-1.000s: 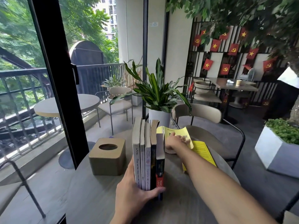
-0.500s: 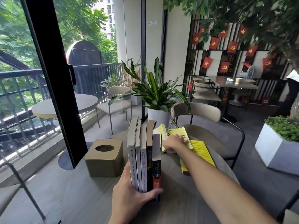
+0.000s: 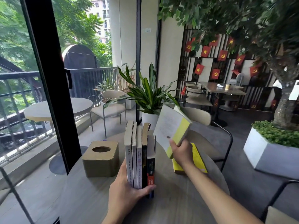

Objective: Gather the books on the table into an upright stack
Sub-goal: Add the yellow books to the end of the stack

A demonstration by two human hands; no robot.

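Observation:
Several books stand upright, spines toward me, as a row (image 3: 140,157) on the round grey table (image 3: 90,196). My left hand (image 3: 127,194) clasps the near end of the row, fingers on its left side and thumb across its right. My right hand (image 3: 180,153) holds a yellow-edged book (image 3: 172,126) tilted in the air just right of the row, its white cover facing me. Another yellow book (image 3: 198,160) lies flat on the table under my right forearm, partly hidden by it.
A tan tissue box (image 3: 101,159) stands on the table left of the row. A potted plant (image 3: 149,97) and a beige chair (image 3: 203,118) are behind the table. A black window frame (image 3: 53,88) rises at left; a white planter (image 3: 271,152) stands at right.
My right hand has lifted the yellow-edged book off the table and brought it up and toward the right side of the row. My left hand still holds the row.

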